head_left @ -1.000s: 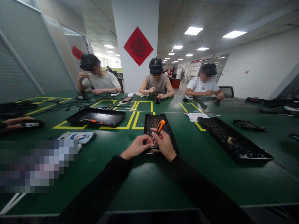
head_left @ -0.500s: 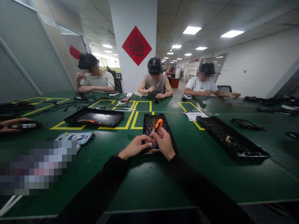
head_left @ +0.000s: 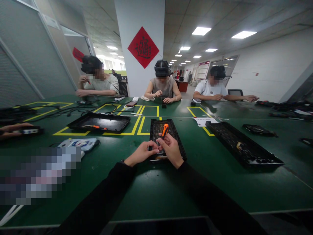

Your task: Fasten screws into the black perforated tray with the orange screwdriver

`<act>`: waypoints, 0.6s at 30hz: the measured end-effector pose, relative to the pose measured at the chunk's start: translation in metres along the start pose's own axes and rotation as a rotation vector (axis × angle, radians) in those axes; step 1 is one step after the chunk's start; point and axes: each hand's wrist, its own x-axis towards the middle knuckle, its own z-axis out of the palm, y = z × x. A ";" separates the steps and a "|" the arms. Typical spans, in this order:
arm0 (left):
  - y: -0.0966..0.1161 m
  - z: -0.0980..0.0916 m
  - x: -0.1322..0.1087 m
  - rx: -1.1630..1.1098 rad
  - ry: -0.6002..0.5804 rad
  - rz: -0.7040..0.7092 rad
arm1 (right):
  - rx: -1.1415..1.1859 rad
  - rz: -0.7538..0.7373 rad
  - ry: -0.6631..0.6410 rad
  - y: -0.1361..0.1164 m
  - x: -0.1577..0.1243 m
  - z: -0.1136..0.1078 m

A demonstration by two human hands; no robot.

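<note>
Upright between my hands is an orange and black screwdriver (head_left: 165,130), its handle up and its tip hidden by fingers. My right hand (head_left: 170,148) grips it from the right. From the left, my left hand (head_left: 144,152) has its thumb and fingers pinched together near the screwdriver's lower end; whatever they hold is too small to make out. Both hands are over the near part of a black tray (head_left: 182,150), which lies lengthwise on the green table (head_left: 151,192). A light brown piece shows at the tray's near end.
A black tray (head_left: 111,123) holding an orange-tipped tool lies left; a long black tray (head_left: 246,148) lies right. A blue-white pouch (head_left: 89,144) is near left. Three people sit opposite. Another person's hand (head_left: 14,130) is at far left.
The screwdriver handle has tipped slightly left and down, and my right fingers have shifted on it. My left hand is nearly unchanged.
</note>
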 end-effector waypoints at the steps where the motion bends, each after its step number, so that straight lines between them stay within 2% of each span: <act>1: 0.000 0.000 0.000 -0.003 0.003 -0.001 | -0.014 -0.001 -0.002 0.000 -0.001 0.000; 12: 0.001 0.002 0.000 -0.016 0.028 -0.016 | -0.026 -0.035 -0.003 0.002 0.000 0.000; 18: 0.002 -0.004 0.001 -0.015 -0.038 -0.013 | -0.045 -0.048 -0.013 0.003 -0.002 0.000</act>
